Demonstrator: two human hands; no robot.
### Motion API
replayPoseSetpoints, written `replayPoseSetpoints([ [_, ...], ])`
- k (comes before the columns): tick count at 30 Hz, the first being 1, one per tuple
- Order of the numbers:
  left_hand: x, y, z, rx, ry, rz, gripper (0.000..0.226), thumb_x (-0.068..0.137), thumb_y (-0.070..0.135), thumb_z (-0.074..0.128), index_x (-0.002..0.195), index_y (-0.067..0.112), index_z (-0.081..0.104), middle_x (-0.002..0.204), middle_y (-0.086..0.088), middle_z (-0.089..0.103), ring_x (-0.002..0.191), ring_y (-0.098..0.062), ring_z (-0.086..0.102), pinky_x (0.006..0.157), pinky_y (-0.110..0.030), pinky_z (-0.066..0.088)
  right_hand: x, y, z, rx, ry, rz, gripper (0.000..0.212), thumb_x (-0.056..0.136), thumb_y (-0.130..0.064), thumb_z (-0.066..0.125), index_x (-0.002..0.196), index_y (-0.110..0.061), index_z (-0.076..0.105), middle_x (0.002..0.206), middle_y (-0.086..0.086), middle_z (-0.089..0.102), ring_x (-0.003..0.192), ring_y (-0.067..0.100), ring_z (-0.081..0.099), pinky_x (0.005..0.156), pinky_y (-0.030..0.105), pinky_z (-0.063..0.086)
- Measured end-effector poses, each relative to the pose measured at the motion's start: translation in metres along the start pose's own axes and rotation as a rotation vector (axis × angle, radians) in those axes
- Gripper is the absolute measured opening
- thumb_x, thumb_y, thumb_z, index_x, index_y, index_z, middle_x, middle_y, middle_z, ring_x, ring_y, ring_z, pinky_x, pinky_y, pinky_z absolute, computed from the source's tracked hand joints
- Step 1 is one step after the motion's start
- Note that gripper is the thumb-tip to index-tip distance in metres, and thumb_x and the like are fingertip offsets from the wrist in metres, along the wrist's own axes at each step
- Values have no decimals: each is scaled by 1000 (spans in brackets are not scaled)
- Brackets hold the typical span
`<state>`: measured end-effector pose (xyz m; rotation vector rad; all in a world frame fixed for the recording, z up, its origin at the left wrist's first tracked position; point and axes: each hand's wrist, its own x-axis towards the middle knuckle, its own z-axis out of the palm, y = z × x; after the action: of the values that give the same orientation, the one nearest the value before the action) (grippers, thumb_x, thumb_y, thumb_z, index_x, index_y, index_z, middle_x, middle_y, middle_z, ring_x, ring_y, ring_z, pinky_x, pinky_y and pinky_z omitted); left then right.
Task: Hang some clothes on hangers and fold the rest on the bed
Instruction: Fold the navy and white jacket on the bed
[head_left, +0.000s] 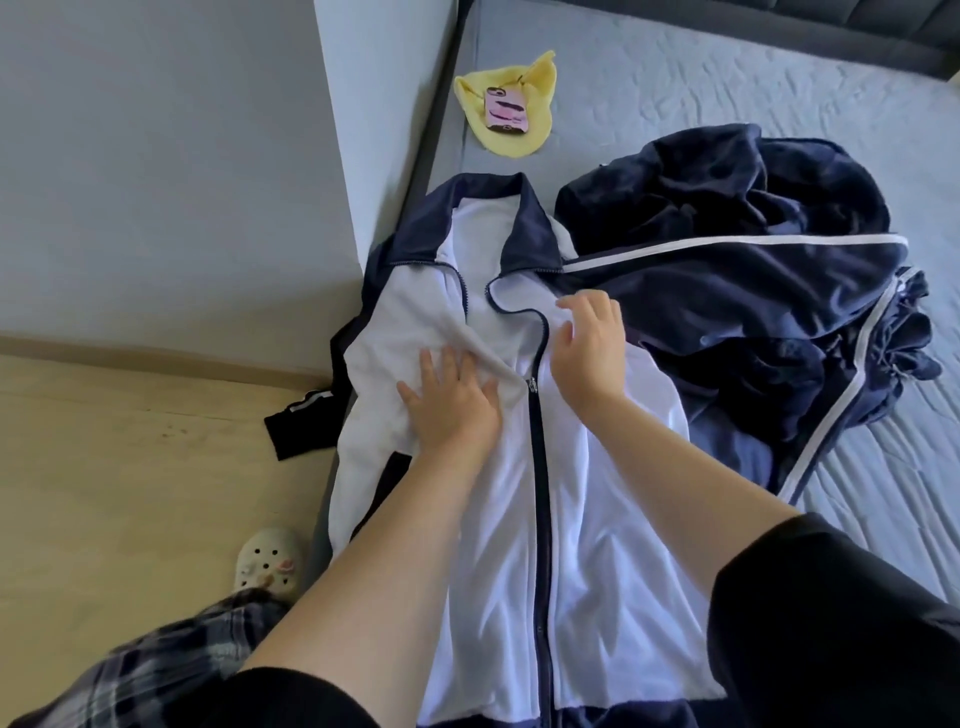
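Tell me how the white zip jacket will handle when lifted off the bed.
Likely floppy: the jacket wrinkles under the left hand. Probably light, since the cloth looks thin. Its sleeve hangs off the bed, so it may trail or drag when lifted.

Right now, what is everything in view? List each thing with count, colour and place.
jacket: 1, white with navy collar and zip, flat on the bed, near left
clothes heap: 1, navy with white stripes, on the bed right of the jacket
cloth: 1, yellow, far left edge of the bed
phone: 1, pink case, on the cloth
bed: 1, grey-blue sheet, centre and right
floor: 1, light wood, left
clog: 1, cream, on the floor, bottom left
left hand: 1, pressed flat on the jacket, left of the zip
right hand: 1, resting on the jacket, right of the zip
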<state>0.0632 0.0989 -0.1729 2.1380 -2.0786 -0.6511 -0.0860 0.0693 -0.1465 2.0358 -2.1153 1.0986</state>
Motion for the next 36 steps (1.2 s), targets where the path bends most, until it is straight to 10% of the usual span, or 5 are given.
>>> replayPoseSetpoints([
  [8, 18, -22, 13, -84, 141, 53, 55, 98, 22, 34, 151, 19, 18, 161, 8, 4, 148, -19, -4, 116, -50, 7, 71, -65, 52, 92, -631, 253, 33, 93, -10, 48, 124, -4, 57, 118, 12, 63, 107, 29, 60, 94, 35, 46],
  [11, 20, -28, 17, -115, 165, 83, 55, 98, 22, 36, 150, 18, 21, 161, 7, 6, 148, -18, -3, 116, -47, 8, 81, -71, 68, -17, -717, 258, 23, 89, -17, 55, 70, -4, 56, 67, 11, 54, 65, 26, 49, 60, 30, 43],
  [22, 24, -2, 5, -87, 127, -28, 54, 102, 35, 21, 153, 21, 9, 161, 4, 1, 148, -23, -7, 113, -58, 3, 91, -22, 41, 277, -358, 483, 31, 88, -5, 44, 111, -8, 65, 103, 11, 68, 88, 28, 68, 84, 42, 55],
  [28, 1, 42, 26, 53, 218, 446, 62, 100, 38, 32, 154, 23, 5, 162, -2, -1, 148, -25, -7, 114, -56, 2, 56, 34, -10, 319, 33, 871, 21, 84, -12, 43, 65, -10, 53, 61, 3, 50, 66, 25, 51, 59, 35, 42],
  [36, -7, 46, 36, 182, 86, 284, 62, 97, 41, 36, 150, 16, 18, 161, -3, -11, 146, -27, -15, 114, -56, 2, 24, 86, -58, 655, 382, 1310, 62, 82, -30, 60, 135, -7, 38, 124, 8, 53, 106, 28, 56, 89, 35, 45],
])
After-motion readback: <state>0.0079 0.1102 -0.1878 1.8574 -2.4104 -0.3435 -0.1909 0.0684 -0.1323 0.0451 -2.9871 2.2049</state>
